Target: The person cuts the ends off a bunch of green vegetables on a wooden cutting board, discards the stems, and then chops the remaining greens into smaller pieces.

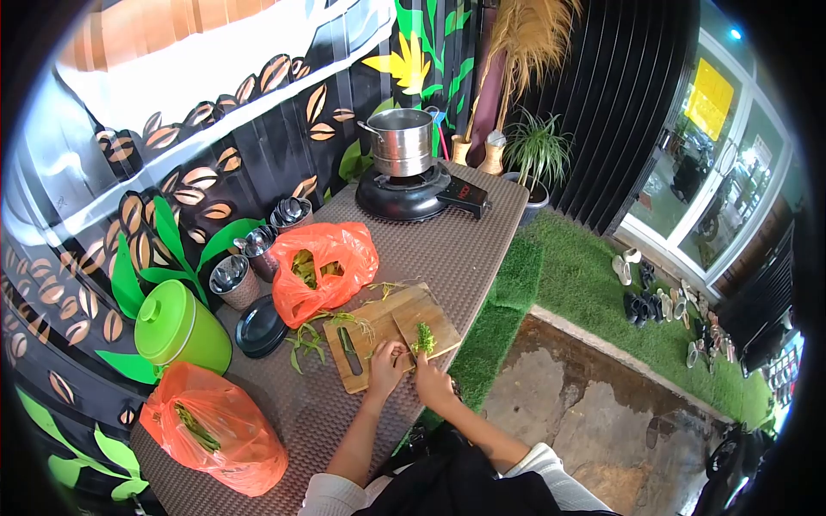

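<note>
Painted coffee beans and green leaves are covering the black wall (284, 112) behind a brown woven table (434, 249). At the table's far end, a metal pot (403, 142) is sitting on a black stove (400, 196). Nearer, cups of cutlery (236, 284), a green bucket (176, 331) and some dark plates (261, 328) are standing along the wall side. Two orange bags are holding greens: the far bag (351, 244) is resting just beyond the wooden board (354, 380), the near bag (237, 443) well to its left.

Chopped greens (423, 337) are lying on the board's right part, just ahead of the right hand (435, 387); loose stalks (305, 344) are trailing off its left edge. Over the board, the left hand (387, 363) is bending its fingers close together beside the right. I cannot tell what either hand is clamping.
</note>
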Tool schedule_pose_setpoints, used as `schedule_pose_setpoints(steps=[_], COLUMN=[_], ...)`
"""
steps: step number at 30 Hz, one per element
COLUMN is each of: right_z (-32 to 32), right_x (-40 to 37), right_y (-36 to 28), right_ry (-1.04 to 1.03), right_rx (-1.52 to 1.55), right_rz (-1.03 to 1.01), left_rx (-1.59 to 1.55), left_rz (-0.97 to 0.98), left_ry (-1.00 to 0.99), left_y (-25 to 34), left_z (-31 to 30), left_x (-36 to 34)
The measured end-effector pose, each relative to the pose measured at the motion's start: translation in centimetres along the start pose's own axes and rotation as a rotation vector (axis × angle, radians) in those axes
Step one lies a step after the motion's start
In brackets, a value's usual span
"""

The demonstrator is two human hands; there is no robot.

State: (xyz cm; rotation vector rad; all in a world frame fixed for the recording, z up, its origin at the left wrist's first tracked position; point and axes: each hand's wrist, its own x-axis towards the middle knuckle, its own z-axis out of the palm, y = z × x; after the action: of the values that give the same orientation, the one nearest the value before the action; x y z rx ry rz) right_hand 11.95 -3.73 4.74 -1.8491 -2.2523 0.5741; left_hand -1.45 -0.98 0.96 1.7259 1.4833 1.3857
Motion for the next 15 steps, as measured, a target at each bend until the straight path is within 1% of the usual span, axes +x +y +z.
schedule_pose_setpoints(steps=[1,2,5,9,11,12,14,15], right_z=[0.1,0.2,0.6,-0.8,-0.6,-0.6,-0.4,-0.1], right_x=[0.4,1.0,3.1,2.0,0.2,0.4,0.6,1.0], right_y=[-0.1,0.1,1.0,0.7,-0.1,-0.4,-0.8,-0.5], right_ry=[-0.054,-0.056,-0.042,-0.069,0.006,0.007,-0.075,-0.023], right_rx=[0.012,0.011,0.041,0.089,0.001,-0.003,0.022,0.025], right_rz=[0.024,0.026,-0.073,-0.064,-0.013,-0.014,0.062,-0.004], left_rx=[-0.030,-0.060,0.014,0.007,-0.015,-0.018,-0.012,-0.014], left_rz=[-0.013,-0.027,-0.014,0.005,-0.033,-0.032,-0.058,-0.057], left_ry=[0.002,0.003,-0.003,0.018,0.010,0.013,0.028,0.028], left_y=[0.1,0.3,0.0,-0.1,0.5,0.5,0.5,0.7], left_z=[0.0,0.0,0.0,0.0,-0.1,-0.1,-0.3,-0.5], left_x=[0.0,0.0,0.0,0.0,0.0,0.0,-0.1,0.0])
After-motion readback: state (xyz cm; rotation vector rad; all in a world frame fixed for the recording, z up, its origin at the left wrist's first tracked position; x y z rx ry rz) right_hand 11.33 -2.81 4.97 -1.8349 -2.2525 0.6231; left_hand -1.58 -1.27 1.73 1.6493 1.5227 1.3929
